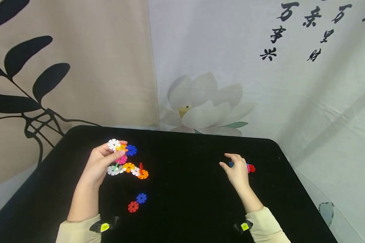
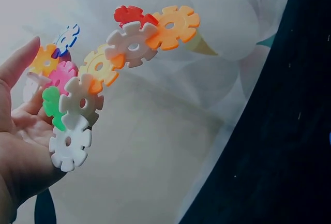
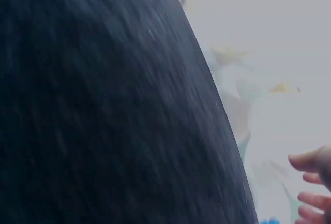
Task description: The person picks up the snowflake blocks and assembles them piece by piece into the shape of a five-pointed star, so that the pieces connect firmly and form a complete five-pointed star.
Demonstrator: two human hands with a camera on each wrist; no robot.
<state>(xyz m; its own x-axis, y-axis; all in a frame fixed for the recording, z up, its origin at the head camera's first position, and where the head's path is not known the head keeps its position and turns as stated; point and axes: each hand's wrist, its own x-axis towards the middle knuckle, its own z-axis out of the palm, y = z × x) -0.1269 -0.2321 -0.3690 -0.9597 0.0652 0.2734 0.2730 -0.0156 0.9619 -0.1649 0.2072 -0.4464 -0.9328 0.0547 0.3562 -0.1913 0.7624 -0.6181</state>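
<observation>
My left hand [image 1: 96,163] pinches a joined chain of plastic snowflake discs [image 1: 129,167] between thumb and fingers, raised over the left part of the table. White, orange, pink, blue, green and red notched discs make it up. In the left wrist view the chain's lower end is a white disc [image 2: 70,142], and an orange disc [image 2: 173,27] ends the far arm. At the right, my right hand [image 1: 238,170] has thumb and fingers spread, with nothing seen between them. It partly hides a few discs, among them a red disc [image 1: 251,168] and a blue disc [image 1: 231,164].
A loose blue disc [image 1: 141,198] and a loose red disc [image 1: 133,206] lie near the front left of the black table [image 1: 182,209]. Behind the table hangs a printed curtain [image 1: 207,50]. Each wrist wears a dark strap with a yellow mark.
</observation>
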